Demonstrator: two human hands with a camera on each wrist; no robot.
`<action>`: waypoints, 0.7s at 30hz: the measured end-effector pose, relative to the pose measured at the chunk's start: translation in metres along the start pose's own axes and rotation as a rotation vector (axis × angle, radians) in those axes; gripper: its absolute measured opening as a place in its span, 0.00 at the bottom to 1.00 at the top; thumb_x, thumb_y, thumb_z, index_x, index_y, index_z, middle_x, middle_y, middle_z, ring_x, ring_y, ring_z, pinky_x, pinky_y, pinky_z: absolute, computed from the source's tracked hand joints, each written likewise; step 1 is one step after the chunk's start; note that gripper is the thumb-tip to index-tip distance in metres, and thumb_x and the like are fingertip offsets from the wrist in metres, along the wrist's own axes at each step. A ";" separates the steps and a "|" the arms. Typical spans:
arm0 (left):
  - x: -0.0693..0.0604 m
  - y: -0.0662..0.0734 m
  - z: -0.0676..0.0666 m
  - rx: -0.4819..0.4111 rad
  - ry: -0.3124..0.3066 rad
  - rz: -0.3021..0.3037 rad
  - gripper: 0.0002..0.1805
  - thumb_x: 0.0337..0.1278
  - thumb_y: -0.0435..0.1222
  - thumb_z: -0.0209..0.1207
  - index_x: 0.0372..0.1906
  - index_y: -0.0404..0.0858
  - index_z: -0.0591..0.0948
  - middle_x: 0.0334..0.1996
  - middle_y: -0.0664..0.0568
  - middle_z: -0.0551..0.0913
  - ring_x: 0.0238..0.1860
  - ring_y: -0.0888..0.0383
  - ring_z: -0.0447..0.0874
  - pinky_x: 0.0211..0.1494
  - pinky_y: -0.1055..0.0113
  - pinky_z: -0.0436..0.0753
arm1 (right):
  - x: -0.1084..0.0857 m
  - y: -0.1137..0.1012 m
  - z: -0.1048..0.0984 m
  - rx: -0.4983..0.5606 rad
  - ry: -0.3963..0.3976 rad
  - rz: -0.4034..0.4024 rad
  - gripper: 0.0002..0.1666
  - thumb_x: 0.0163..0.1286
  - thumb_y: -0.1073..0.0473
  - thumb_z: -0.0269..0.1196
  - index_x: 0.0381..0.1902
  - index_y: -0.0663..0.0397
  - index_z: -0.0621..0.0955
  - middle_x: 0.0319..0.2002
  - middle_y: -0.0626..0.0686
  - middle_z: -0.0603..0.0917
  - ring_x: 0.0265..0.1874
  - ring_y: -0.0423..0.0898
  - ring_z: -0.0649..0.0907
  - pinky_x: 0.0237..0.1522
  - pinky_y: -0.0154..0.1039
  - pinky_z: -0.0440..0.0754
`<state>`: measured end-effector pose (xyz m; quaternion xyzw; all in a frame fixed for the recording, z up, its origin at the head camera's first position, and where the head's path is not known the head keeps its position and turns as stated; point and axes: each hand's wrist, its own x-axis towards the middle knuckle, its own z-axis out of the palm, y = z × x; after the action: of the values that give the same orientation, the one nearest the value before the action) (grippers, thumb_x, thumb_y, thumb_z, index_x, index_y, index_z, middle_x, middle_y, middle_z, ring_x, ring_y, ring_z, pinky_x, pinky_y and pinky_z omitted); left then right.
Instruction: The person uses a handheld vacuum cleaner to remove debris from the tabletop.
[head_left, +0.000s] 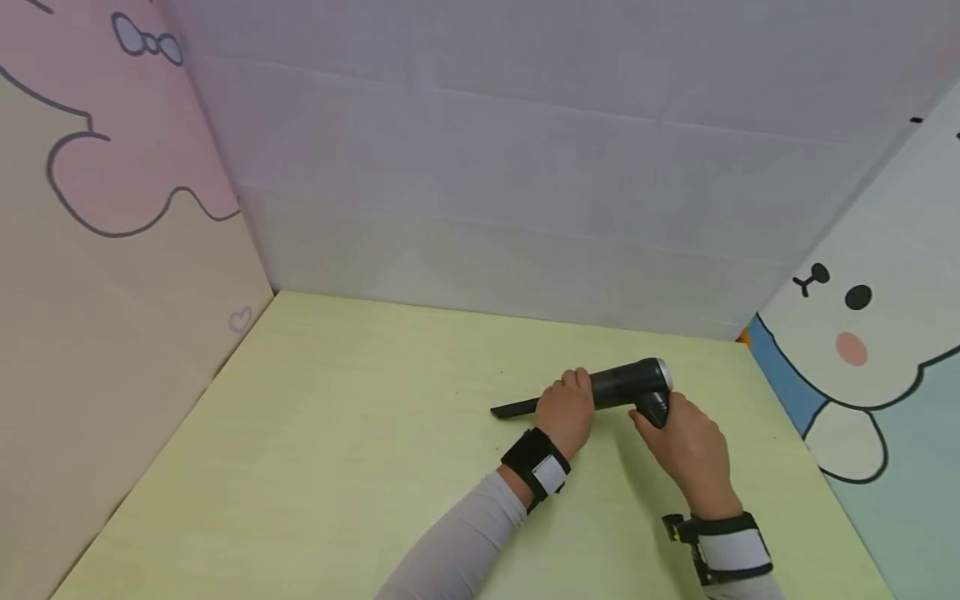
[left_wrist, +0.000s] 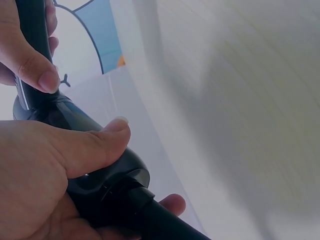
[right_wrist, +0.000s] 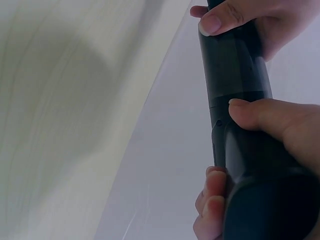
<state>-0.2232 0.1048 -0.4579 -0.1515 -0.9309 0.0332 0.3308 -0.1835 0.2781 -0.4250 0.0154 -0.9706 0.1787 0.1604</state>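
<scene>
A black handheld vacuum cleaner [head_left: 628, 383] with a pistol-style handle is held above the table, its slim crevice nozzle [head_left: 513, 409] pointing left. My left hand [head_left: 566, 414] grips the front of the body where the nozzle joins. In the left wrist view the thumb lies along the dark body [left_wrist: 82, 120], and the nozzle [left_wrist: 167, 222] comes out past the fingers. My right hand [head_left: 692, 450] holds the handle at the rear. The right wrist view shows its thumb on the casing [right_wrist: 232, 75] and its fingers wrapped underneath. A silvery cap [head_left: 663, 374] closes the back end.
The pale yellow table [head_left: 300, 433] spreads under both hands and carries their shadows. Behind it rises a plain whitish wall panel [head_left: 487, 167]. Cartoon-printed panels stand at the left [head_left: 112, 275] and right [head_left: 892, 400].
</scene>
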 end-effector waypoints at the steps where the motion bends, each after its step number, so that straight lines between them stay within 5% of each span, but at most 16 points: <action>1: -0.001 0.000 0.000 0.004 0.004 -0.002 0.18 0.62 0.44 0.67 0.48 0.37 0.78 0.32 0.53 0.80 0.25 0.64 0.81 0.29 0.75 0.80 | 0.000 0.000 0.000 0.001 0.001 -0.004 0.27 0.64 0.48 0.71 0.32 0.67 0.74 0.19 0.55 0.73 0.14 0.49 0.72 0.14 0.40 0.66; 21: -0.004 -0.005 -0.003 0.004 0.002 -0.050 0.17 0.62 0.44 0.67 0.47 0.37 0.79 0.33 0.52 0.81 0.25 0.63 0.81 0.31 0.73 0.81 | 0.001 -0.008 0.002 -0.007 0.001 -0.043 0.27 0.63 0.48 0.72 0.31 0.67 0.74 0.19 0.54 0.73 0.14 0.48 0.72 0.14 0.40 0.65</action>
<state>-0.2194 0.0982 -0.4574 -0.1276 -0.9340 0.0267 0.3326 -0.1839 0.2704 -0.4239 0.0359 -0.9706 0.1719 0.1645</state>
